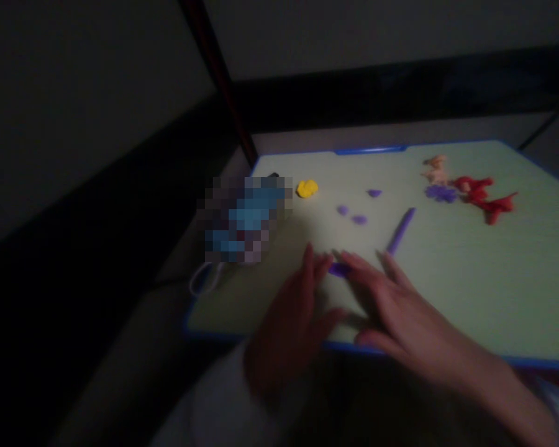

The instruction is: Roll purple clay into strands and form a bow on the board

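A small dark purple piece of modelling clay [340,269] shows between the fingertips of my two hands, close to the board's surface. My left hand [295,307] is at its left side, fingers stretched and thumb apart. From the right, my right hand [391,304] reaches over its edge with fingers extended and thumb spread. Whether either hand presses on the piece is blurred. A long purple clay roll [402,230] lies just beyond my right fingers. Farther back are a few small purple lumps, among them a purple lump [359,220].
The pale board [475,285] has a blue rim. A yellow clay lump [307,189] sits at the back left, near a pixelated blue object [254,211] with a white loop. Red clay pieces [477,189], a peach clay piece [436,169] and purple clay [441,194] lie at the back right.
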### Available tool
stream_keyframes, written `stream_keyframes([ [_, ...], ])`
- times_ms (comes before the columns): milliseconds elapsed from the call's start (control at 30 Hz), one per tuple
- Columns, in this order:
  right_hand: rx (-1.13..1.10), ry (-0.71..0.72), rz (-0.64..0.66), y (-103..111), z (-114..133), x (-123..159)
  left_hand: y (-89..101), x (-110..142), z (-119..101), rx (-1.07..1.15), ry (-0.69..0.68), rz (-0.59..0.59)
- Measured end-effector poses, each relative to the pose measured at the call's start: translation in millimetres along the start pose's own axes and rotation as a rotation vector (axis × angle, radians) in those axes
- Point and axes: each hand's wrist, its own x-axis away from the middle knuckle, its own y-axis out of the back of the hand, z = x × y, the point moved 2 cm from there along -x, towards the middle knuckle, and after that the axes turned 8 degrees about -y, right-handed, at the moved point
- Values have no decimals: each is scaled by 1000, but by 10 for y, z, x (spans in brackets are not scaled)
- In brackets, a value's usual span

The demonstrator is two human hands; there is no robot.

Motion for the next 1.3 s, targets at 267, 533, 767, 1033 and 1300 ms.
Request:
stream_keyframes([
  [267,-16,-24,-80,20,-16,-12,-88,-30,-48,-296,-70,159],
  [533,126,28,-15,-19,18,-16,-8,32,4,-45,-40,16],
  [767,186,63,-55,-31,41,-2,-35,11,24,-52,-47,29],
  [1033,115,52,-39,-16,-29,-1,-45,9,45,-22,-20,-2],
  [1300,102,54,4,-10,-33,-6,-39,-12,39,-69,-51,-8],
])
